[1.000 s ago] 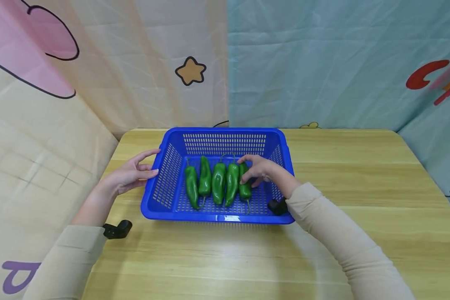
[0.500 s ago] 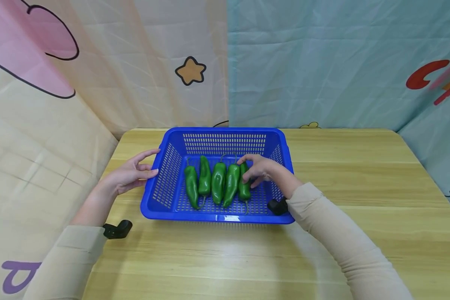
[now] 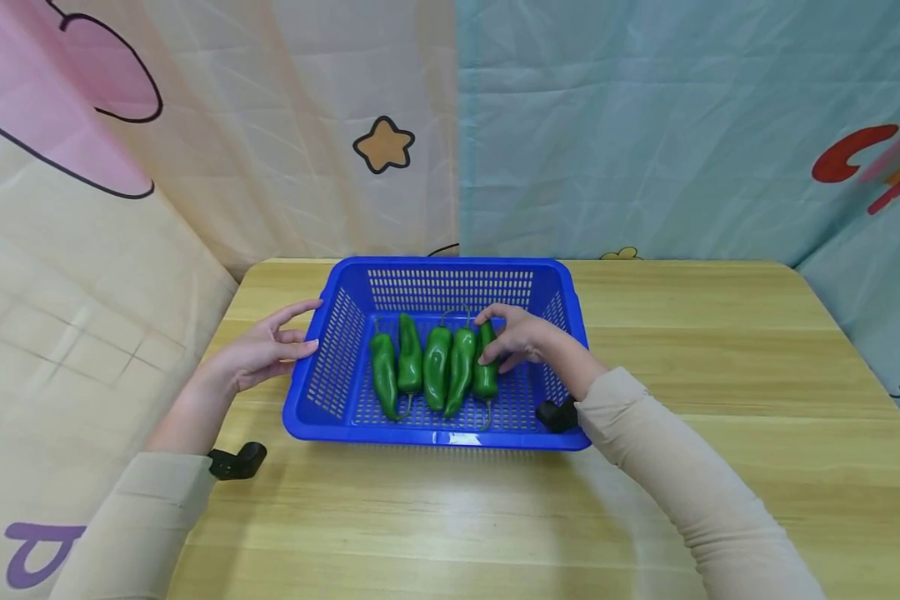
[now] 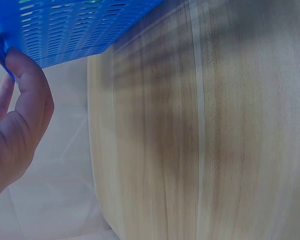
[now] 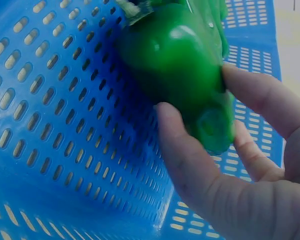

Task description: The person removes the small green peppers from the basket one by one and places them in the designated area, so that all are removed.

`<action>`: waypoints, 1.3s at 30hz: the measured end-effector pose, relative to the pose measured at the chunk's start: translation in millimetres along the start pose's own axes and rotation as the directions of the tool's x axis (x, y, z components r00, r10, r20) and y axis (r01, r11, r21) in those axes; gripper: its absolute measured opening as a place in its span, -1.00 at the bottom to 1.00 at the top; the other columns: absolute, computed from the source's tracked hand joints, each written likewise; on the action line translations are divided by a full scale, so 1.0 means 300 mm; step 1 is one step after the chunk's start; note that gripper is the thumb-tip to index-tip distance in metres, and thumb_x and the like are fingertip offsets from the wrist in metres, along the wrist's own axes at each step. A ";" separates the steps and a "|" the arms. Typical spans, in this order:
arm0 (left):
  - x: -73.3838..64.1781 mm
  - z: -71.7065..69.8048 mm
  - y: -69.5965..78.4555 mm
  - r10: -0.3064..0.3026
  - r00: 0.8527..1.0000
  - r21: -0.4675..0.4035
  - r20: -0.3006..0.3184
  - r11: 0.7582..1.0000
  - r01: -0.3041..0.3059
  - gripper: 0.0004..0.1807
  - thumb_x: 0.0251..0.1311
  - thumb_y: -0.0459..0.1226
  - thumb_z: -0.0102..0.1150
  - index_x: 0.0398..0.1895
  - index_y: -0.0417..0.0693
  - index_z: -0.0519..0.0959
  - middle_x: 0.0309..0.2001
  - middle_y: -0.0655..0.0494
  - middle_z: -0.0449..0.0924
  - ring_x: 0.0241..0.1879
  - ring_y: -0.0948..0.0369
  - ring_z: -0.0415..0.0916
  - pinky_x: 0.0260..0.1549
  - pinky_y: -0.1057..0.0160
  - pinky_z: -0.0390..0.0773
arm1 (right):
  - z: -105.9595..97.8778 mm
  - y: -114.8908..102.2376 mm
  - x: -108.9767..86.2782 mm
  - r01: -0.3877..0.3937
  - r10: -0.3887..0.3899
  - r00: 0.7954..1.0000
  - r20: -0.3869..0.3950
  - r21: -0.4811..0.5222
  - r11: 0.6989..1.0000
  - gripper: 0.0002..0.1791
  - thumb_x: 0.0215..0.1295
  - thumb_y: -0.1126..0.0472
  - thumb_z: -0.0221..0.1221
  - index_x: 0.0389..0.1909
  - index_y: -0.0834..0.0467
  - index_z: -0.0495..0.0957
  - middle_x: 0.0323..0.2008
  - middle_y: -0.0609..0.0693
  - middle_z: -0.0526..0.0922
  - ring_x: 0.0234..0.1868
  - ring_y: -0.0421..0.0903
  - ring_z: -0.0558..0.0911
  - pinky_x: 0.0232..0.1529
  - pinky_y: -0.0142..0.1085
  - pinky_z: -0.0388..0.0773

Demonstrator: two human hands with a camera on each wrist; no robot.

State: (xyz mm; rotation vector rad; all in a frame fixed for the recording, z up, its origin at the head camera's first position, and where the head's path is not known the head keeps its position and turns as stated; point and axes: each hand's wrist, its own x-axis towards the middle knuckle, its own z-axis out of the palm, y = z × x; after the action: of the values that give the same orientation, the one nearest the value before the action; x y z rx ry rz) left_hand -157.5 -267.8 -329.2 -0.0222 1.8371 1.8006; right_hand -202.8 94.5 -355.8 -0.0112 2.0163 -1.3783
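Note:
A blue plastic basket (image 3: 438, 438) with slotted walls stands on the table, and several long green peppers lie side by side in it. My left hand (image 3: 266, 346) pinches the basket's left rim between thumb and fingers; the left wrist view shows the thumb (image 4: 27, 75) against the rim. Inside the basket, my right hand (image 3: 521, 337) holds the rightmost green pepper (image 3: 486, 379), its stem toward me. In the right wrist view that pepper (image 5: 175, 55) sits between thumb and fingers. Close on its left lies another green pepper (image 3: 461, 367). The far end of the held pepper is partly hidden by the hand.
The wooden table (image 3: 720, 375) extends to the right of the basket and in front of it. Patterned curtains (image 3: 645, 125) rise behind the table and at both sides. A black wrist device (image 3: 558, 415) on the right arm overlaps the basket's near right corner.
The rightmost pepper has shifted slightly left with my right hand on it. The lower end of the pepper beside it has swung a little left. My left hand stays at the rim.

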 end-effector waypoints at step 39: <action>-0.001 0.004 0.001 -0.005 1.000 0.012 -0.008 1.000 0.005 -0.15 0.26 -0.43 0.06 0.48 0.04 -0.19 -0.22 0.05 0.60 -0.28 0.16 0.61 -0.28 0.22 0.63 | -0.040 -0.101 -0.085 0.161 -0.171 0.981 0.087 0.112 0.981 -0.22 0.02 0.61 0.17 0.29 0.24 0.14 -0.05 0.31 0.39 -0.20 0.10 0.59 -0.05 0.18 0.46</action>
State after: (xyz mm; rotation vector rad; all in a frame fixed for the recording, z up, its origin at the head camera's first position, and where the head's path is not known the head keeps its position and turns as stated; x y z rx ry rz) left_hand -156.8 -266.9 -328.8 -0.0293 1.8519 1.7884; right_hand -200.7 100.5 -315.0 -0.2002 1.8968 -1.5556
